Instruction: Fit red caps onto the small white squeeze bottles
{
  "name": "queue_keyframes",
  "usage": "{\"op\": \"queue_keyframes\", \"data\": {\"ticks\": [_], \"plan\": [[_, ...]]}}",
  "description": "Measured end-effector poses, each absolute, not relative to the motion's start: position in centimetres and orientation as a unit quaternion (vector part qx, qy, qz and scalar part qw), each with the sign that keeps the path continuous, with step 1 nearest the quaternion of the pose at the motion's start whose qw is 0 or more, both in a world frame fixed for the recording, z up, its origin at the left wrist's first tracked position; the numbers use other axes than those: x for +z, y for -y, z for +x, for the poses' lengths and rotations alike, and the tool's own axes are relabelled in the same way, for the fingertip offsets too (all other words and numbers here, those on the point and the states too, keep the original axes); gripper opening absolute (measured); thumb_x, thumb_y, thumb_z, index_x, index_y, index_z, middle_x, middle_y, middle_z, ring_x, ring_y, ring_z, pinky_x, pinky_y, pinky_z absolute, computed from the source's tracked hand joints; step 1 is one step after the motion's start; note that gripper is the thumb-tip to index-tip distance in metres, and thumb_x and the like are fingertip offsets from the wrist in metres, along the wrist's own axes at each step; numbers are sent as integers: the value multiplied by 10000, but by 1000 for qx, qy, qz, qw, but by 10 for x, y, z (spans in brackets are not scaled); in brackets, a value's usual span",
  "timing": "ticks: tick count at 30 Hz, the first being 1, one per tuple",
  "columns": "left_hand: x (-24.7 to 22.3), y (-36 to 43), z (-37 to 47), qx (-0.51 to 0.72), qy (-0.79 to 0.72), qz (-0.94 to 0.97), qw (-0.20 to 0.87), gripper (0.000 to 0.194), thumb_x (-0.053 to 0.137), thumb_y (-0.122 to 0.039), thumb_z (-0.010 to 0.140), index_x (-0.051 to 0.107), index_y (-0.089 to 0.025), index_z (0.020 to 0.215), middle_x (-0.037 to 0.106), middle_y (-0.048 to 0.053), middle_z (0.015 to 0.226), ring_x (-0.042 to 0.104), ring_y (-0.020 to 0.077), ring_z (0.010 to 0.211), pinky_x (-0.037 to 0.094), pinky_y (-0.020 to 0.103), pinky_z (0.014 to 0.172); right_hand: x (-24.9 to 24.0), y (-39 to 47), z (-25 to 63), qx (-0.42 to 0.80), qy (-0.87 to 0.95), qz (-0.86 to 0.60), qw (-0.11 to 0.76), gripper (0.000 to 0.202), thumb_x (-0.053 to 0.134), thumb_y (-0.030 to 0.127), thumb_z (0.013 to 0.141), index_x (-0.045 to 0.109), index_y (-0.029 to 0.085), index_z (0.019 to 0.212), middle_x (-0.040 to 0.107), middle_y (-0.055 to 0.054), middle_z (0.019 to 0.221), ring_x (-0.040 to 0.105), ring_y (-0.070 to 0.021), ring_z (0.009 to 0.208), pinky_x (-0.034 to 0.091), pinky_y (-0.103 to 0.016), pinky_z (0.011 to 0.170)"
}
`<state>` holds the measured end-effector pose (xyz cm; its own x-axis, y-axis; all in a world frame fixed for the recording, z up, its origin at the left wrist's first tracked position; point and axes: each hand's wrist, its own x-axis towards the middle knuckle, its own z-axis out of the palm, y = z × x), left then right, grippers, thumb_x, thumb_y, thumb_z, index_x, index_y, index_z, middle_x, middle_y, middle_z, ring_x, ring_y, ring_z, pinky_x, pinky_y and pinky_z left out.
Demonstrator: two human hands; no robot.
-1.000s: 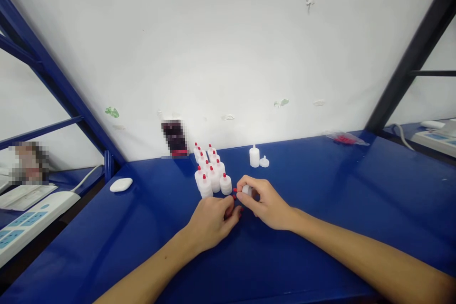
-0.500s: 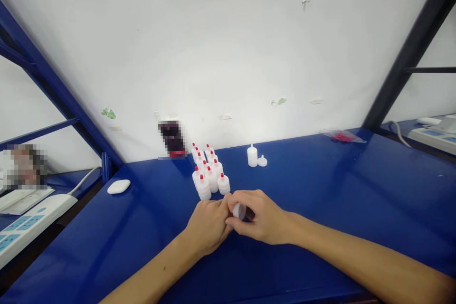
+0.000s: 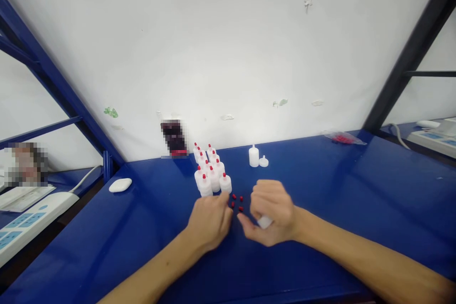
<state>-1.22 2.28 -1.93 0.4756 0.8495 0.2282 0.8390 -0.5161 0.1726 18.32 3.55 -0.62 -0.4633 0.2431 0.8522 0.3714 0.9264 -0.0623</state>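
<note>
A white plastic piece (image 3: 264, 222) is held in the right hand (image 3: 273, 209) above the blue table (image 3: 327, 180).
Only a small, pale, slightly blurred patch of the piece is shown, the remainder being covered by the curled fingers; the thumb is stretched out, apart from the fingertips. The left hand (image 3: 209, 222) is loosely curled, back upward, and whether anything is gripped in it cannot be told. Between the hands, four small, glossy red caps (image 3: 241, 208) are scattered on the table. Just beyond the left hand, squat white bottles (image 3: 213, 181) are grouped upright, each narrow tip covered in red. Farther back, one white bottle with a bare nozzle (image 3: 253, 157) is stood beside a loose white nozzle top (image 3: 263, 162).
</note>
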Motion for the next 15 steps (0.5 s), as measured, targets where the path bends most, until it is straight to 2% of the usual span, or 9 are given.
{"op": "queue_keyframes", "data": {"ticks": [1, 3, 6, 8, 12, 15], "plan": [[-19, -25, -16, 132, -505, 853, 6, 141, 329, -221, 882, 441, -204, 798, 634, 37, 661, 610, 199, 580, 335, 290, 537, -3, -40, 192, -78, 843, -196, 495, 343, 574, 251, 797, 322, 242, 565, 410, 46, 453, 361, -122, 419, 251, -309, 485], [-18, -27, -18, 116, -499, 859, -4, 173, 315, -211, 916, 464, -195, 829, 649, 30, 686, 612, 190, 583, 337, 285, 545, 5, -54, 210, -83, 827, -269, 486, 246, 547, 296, 823, 423, 245, 617, 495, 6, 531, 445, -154, 490, 335, -313, 532], [-17, -26, -14, 100, -469, 877, -4, 244, 297, -277, 982, 502, -192, 880, 673, 12, 709, 616, 177, 573, 317, 273, 524, 12, -78, 233, -89, 768, -442, 455, 146, 483, 298, 882, 595, 206, 865, 658, -60, 783, 590, -202, 691, 434, -329, 674], [-17, -25, -11, 94, -463, 881, -11, 271, 300, -315, 1000, 528, -194, 917, 689, 11, 730, 631, 181, 588, 321, 268, 519, 13, -90, 240, -88, 736, -532, 410, 219, 476, 278, 889, 631, 200, 1022, 698, -73, 938, 632, -226, 804, 450, -335, 721], [-17, -26, -14, 101, -479, 872, -16, 253, 334, -319, 1000, 556, -206, 1039, 699, 14, 774, 662, 188, 646, 388, 261, 550, 3, -103, 242, -62, 760, -577, 294, 360, 459, 248, 900, 620, 178, 1214, 680, -106, 1183, 621, -289, 1059, 472, -382, 848], [-15, -25, -18, 160, -475, 865, -18, 267, 383, -343, 980, 527, -223, 1171, 686, 41, 963, 676, 192, 774, 462, 266, 604, -6, -107, 242, -36, 775, -581, 244, 401, 433, 234, 915, 608, 146, 1266, 656, -125, 1246, 605, -301, 1121, 470, -405, 902]]}}
